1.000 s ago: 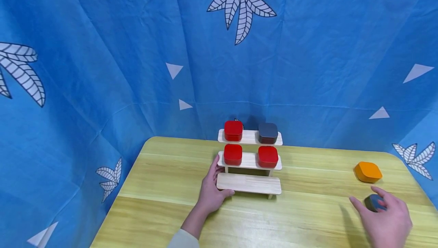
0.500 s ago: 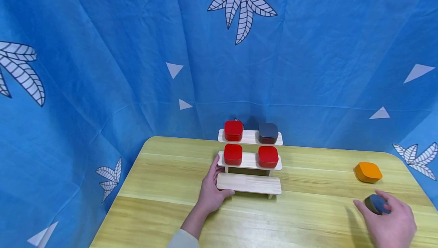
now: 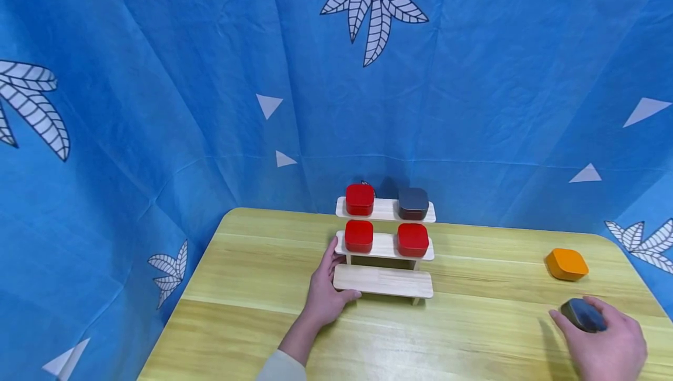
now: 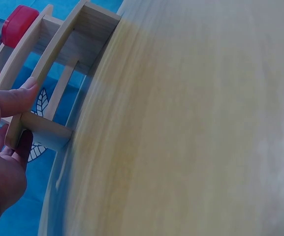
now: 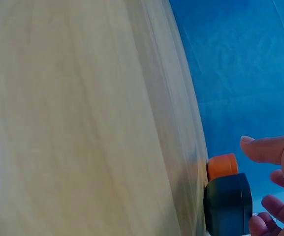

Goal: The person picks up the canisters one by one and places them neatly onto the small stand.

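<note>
My left hand (image 3: 326,296) grips the left end of a small three-tier wooden stand (image 3: 382,280), its thumb along the front edge of the lowest step and fingers round the side. In the left wrist view the thumb (image 4: 21,98) lies on that step's edge. Over at the right, my right hand (image 3: 604,337) hovers beside a dark blue square box (image 3: 582,315), thumb and fingers spread. The right wrist view has the dark box (image 5: 226,205) standing on the tabletop, fingertips (image 5: 260,223) close by its top and the thumb (image 5: 265,149) apart from it.
On the top tier stand a red box (image 3: 360,200) and a dark blue one (image 3: 412,203); two more red boxes (image 3: 359,236) sit on the middle tier. An orange box (image 3: 566,264) lies behind the right hand. Blue patterned cloth (image 3: 473,106) hangs behind the wooden table (image 3: 252,276).
My right hand has drifted slightly right and toward me, showing more of the dark box. My left hand keeps its grip on the stand.
</note>
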